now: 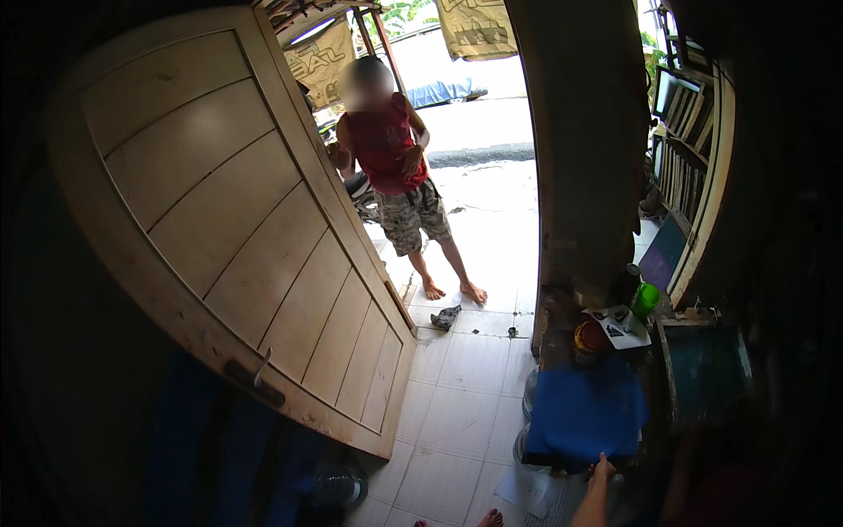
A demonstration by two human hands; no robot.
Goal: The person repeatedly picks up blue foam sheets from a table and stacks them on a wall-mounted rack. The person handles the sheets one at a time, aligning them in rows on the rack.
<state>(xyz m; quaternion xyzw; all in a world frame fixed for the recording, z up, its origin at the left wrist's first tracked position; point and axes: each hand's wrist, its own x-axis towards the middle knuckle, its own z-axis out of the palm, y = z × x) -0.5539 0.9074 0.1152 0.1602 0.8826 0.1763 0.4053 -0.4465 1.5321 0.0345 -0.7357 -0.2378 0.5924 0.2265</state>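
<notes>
My left hand (600, 466) is at the near edge of a blue sheet (586, 412), its thumb on top and the other fingers curled at or beneath the edge. The sheet lies on a low table by the wall. Just beyond it on the cluttered table are a round red and yellow container (591, 336), a white paper with dark prints (618, 327) and a green plastic cup (645, 301). My right hand cannot be made out; the lower right is very dark.
A wooden door (224, 211) stands open at the left. Outside the doorway a person (388, 151) in a red top stands barefoot. A dark crumpled cloth (445, 317) lies by the threshold. A framed screen (705, 369) leans at the right; papers (523, 491) lie on the floor.
</notes>
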